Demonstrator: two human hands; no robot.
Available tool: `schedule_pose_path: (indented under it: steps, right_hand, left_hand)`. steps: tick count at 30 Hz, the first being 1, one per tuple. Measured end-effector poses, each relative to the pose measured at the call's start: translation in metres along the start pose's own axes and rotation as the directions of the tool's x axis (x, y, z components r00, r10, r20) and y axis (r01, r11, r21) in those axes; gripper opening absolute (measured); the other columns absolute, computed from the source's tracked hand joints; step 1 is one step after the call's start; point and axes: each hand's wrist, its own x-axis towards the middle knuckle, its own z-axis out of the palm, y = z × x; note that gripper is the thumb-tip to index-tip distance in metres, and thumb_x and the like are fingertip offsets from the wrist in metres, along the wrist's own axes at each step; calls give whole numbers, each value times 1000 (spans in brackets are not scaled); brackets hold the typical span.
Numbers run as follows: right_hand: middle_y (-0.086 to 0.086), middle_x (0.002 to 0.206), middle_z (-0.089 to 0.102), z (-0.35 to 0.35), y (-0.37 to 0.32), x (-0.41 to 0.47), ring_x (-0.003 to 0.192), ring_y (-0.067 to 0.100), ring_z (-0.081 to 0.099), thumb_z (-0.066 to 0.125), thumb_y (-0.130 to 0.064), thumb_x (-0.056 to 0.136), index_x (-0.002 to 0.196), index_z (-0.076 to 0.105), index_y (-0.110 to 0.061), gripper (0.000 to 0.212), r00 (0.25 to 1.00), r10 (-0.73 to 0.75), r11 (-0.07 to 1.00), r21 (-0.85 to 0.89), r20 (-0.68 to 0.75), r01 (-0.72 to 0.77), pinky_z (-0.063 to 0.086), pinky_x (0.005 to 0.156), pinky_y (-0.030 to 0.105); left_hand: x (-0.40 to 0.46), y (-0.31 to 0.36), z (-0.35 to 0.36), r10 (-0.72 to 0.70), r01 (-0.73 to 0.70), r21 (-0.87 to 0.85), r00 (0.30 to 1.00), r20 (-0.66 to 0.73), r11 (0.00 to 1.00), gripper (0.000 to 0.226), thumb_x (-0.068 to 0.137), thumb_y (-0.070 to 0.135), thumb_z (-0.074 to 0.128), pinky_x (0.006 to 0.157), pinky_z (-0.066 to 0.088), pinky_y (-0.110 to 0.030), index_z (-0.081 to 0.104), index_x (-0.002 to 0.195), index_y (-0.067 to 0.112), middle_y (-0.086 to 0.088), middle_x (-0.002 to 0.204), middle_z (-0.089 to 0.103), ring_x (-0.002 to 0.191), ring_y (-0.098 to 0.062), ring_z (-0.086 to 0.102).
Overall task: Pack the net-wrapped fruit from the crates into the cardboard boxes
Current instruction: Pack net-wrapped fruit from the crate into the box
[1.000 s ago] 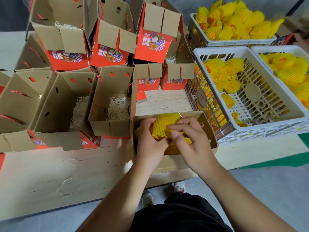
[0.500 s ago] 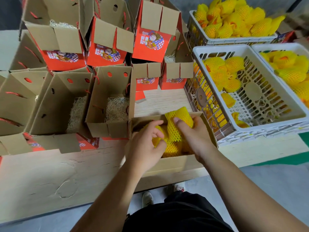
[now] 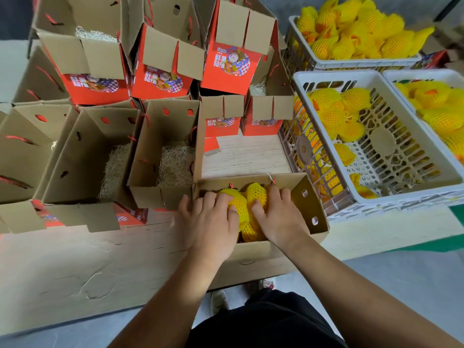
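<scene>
Counter crowded; both hands, left hand, right hand, fingers flat, press net-wrapped fruit into cardboard box. Step: seating. Next, likely: fetch from crate right of box.

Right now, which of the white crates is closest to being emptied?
The middle white crate, just right of the box both hands are in. Its perforated floor shows, with a few netted fruit left. The far crate is heaped; the rightmost crate still looks well filled.

A pale, wood-grained surface carries open brown cardboard boxes with red printed sides: the nearest box at its front edge, two straw-lined ones to the left. White slatted plastic crates stand on its right side. A small red card lies flat among them.
</scene>
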Motion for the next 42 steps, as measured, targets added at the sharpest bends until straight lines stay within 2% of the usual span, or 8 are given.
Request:
schedule_pose_path:
  steps: [4,10,16,22,26,29,33,42]
  right_hand:
    - [5,133,48,-6,3,-1,123,30,44,37,-69,88,141,38,-23,70,999,22,1000,17,-32,-21,40,101,47]
    - [-5,120,56,-30,9,-14,117,11,49,53,-39,89,129,57,-22,44,948,-17,808,554,-319,201,41,106,40]
    - [-8,116,57,-92,63,10,114,18,57,56,-15,93,125,61,-11,33,830,-117,793,451,-546,409,48,97,42]
    - [6,116,62,-152,159,79,107,24,58,52,-9,93,127,59,-8,34,866,-114,864,382,-487,328,48,91,44]
    - [11,139,52,-166,216,148,125,31,52,58,-20,95,149,40,-16,57,991,6,955,294,-132,33,46,99,42]
    - [15,154,30,-159,239,204,137,40,38,54,-41,97,159,20,-27,73,986,91,985,131,138,-109,42,106,47]
    - [11,166,4,-126,252,257,148,42,15,43,-59,99,160,13,-36,72,958,123,992,-41,259,-117,30,115,54]
    - [13,136,43,-92,287,269,119,40,52,79,-44,78,131,28,-33,74,976,203,970,-154,79,-189,43,97,49]
  left_hand:
    - [2,13,-10,-57,58,-124,998,14,990,44,103,42,28,105,32,-51,71,108,32,7,106,64,106,-24,57]
    - [23,58,-16,103,-37,-579,991,82,815,34,103,35,39,96,46,-45,69,114,23,9,114,63,109,-17,60]
    - [68,144,8,229,-124,-749,973,38,651,24,104,24,46,94,49,-36,68,114,19,8,110,63,108,-8,59]
    - [156,250,59,340,-239,-643,940,35,728,19,97,13,58,89,51,-43,71,110,16,-2,107,67,103,-23,65]
    - [207,284,94,393,-332,-316,906,155,889,21,98,22,57,91,47,-42,71,114,23,2,109,70,107,-25,65]
    - [217,285,109,359,-344,-112,916,176,932,21,101,36,52,92,40,-36,69,112,32,10,107,69,108,-16,60]
    - [216,287,112,353,-365,22,913,202,931,17,98,36,50,92,32,-33,65,105,31,10,102,66,106,-17,56]
    - [217,290,113,350,-388,116,901,256,914,23,101,31,47,102,37,-37,66,113,28,7,110,67,110,-21,54]
